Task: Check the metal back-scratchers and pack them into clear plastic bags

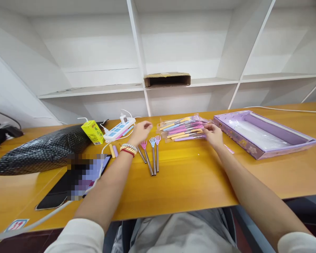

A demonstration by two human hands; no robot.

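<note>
My left hand (140, 132), with bead bracelets at the wrist, hovers over the yellow table beside a row of small metal back-scratchers (151, 154) with pink, blue and purple claw heads; its fingers are loosely curled and hold nothing that I can see. My right hand (213, 134) rests its fingers on the right end of a clear plastic pack of pastel-handled scratchers (183, 128). The pack lies flat between my two hands.
An open purple box lid (263, 135) lies at the right. A white power strip (119, 129), a yellow drink carton (93, 132), a black padded mailer (42, 149) and a phone (76, 181) sit at the left. White shelves (171, 82) with a cardboard box stand behind.
</note>
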